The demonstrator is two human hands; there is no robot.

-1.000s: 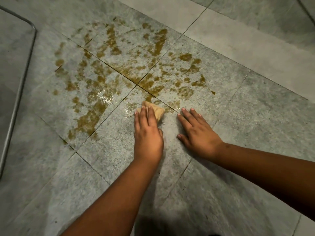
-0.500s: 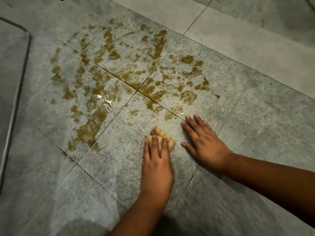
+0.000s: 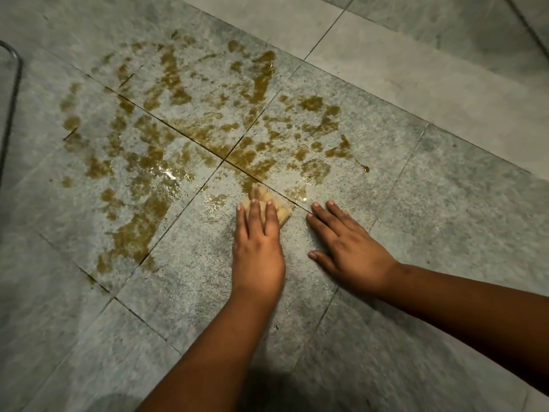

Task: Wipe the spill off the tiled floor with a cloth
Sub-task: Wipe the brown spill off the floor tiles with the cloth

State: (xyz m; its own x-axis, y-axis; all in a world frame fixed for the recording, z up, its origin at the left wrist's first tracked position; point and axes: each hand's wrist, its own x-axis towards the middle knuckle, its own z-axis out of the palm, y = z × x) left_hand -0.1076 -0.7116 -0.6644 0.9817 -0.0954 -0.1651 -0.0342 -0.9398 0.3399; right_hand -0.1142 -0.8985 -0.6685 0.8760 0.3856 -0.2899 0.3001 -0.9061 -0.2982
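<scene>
Pressing a small tan cloth [image 3: 269,203] flat to the tiled floor [image 3: 208,292], the left hand [image 3: 258,248] lay with fingers straight and close together over the wad; the cloth showed only beyond and beside the fingertips; whether the thumb tucked under it could not be told. Half a second before, the same hand and cloth had sat nearer the person, short of the grout line; they had since been pushed forward again, so that the cloth's far edge met the nearest brown patches of the spill [image 3: 184,135]; the stroke was judged a back-and-forth scrub along the near margin. Just beside it, apart from the cloth, the right hand [image 3: 347,245] rested palm down with fingers spread, holding nothing; it had kept its place and was judged a brace. The tile under both hands looked wet but free of brown; a thin sheen lay just left of the cloth. Farther out, the spill remained across four tiles meeting at a grout cross, patchy and glistening; little of it appeared removed, and the task was judged at an early stage. At the far left edge a bent metal tube [image 3: 12,93] ran along the floor.
</scene>
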